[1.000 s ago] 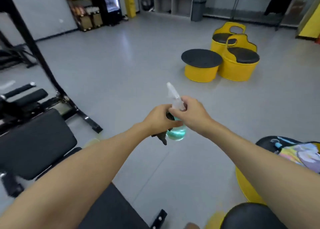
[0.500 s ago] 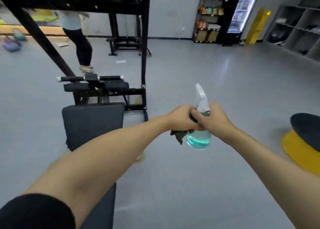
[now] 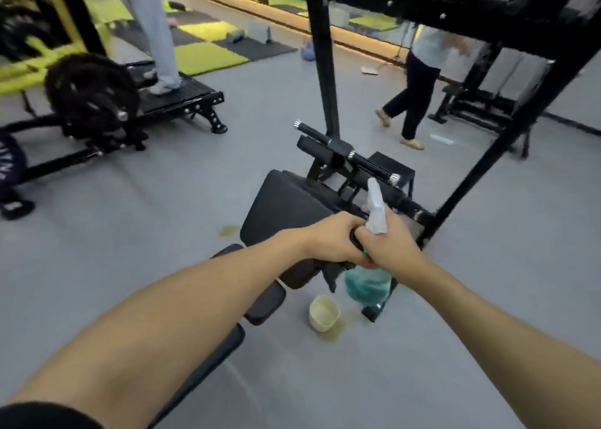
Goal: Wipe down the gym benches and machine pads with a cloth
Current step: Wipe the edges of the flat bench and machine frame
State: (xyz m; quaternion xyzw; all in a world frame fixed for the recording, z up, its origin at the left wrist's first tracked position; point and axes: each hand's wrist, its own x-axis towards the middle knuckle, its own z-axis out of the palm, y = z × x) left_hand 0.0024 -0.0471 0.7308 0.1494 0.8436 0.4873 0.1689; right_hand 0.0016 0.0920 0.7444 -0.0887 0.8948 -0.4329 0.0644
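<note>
Both our hands meet in front of us, above the grey floor [image 3: 195, 201] and just before a black weight bench. Our left hand [image 3: 336, 243] is closed into a fist round a dark cloth [image 3: 331, 271]. One crumpled end of it hangs out below the fingers, and the rest is hidden in the grip. Our right hand [image 3: 392, 248] is touching the left and is clamped round the neck of a spray bottle [image 3: 367, 287]. The bottle's clear body holds teal liquid and hangs below the hand, and its white spray head [image 3: 375, 210] sticks up above the knuckles. We cannot tell whether a finger lies on the trigger. Beyond the hands, the bench's tilted back pad [image 3: 286, 207] slopes up to a black handle bar with chrome collars [image 3: 344, 152], fixed at the foot of a black rack upright [image 3: 322, 54]. Our left forearm crosses over the bench's lower pads [image 3: 266, 303]. On the floor beside the bench stands a small cream bowl [image 3: 324, 313], with a yellowish stain [image 3: 336, 332] around it. Far left is a loaded weight plate [image 3: 91, 93] and a black platform [image 3: 182, 95], on which someone in pale trousers [image 3: 149, 28] stands. A person in dark trousers [image 3: 414, 97] walks at the back right.
</note>
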